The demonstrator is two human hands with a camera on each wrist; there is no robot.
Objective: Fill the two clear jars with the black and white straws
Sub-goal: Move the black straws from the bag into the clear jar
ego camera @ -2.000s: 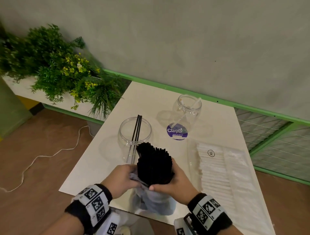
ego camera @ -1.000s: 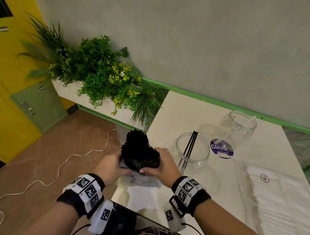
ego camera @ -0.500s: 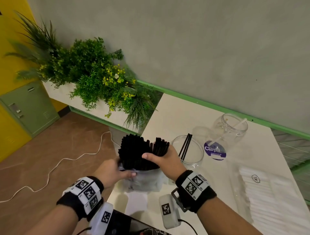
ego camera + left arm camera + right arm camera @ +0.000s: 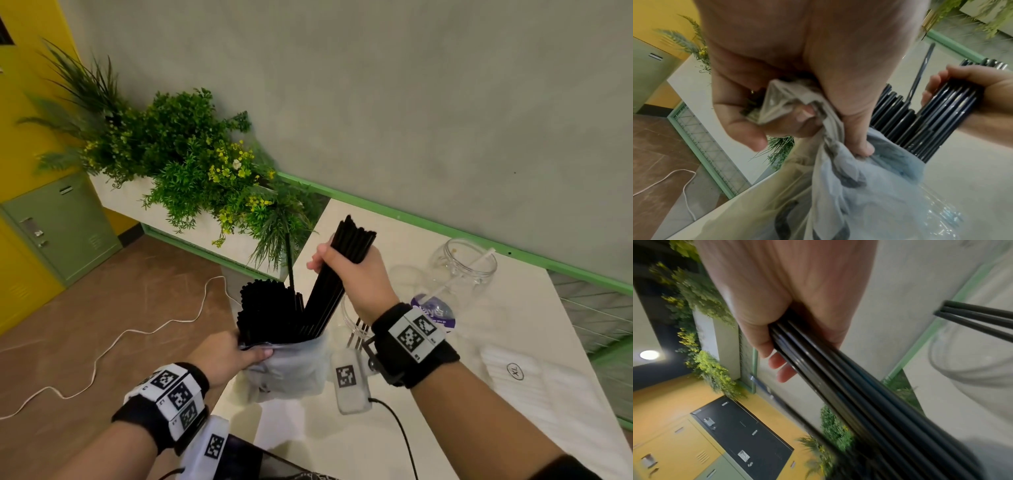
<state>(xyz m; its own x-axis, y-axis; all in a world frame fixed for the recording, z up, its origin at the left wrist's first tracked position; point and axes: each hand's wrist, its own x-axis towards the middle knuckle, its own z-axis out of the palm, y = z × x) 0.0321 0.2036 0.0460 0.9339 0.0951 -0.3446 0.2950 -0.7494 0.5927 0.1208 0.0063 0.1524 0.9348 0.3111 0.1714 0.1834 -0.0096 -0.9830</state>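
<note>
A: What's the setting?

B: A white counter (image 4: 534, 308) against a grey wall, with a planter of greenery (image 4: 191, 164) at its left end and yellow and green lockers (image 4: 58, 226) further left.

A: Working left to right, what are the hands doing?

B: The left hand (image 4: 227, 356) grips the crumpled neck of a clear plastic bag (image 4: 291, 370) that stands at the counter's near edge, full of upright black straws (image 4: 267, 311). The right hand (image 4: 356, 274) is curled around a handful of black straws (image 4: 339, 270), tilted, with their lower ends in the bag.

A: And the jars?

B: The near jar (image 4: 349, 318), mostly hidden behind the right wrist, holds a few black straws. The far jar (image 4: 462, 270) to its right holds one white straw (image 4: 459, 277). A flat pack of white straws (image 4: 548, 390) lies furthest right.

A: How will that handful behave?

B: Likely light, smooth and slippery, so loose ones may slide out. I'd hold them firmly around the middle, as now, and keep them parallel for the jar's mouth. Squeezing too hard could crush them.
</note>
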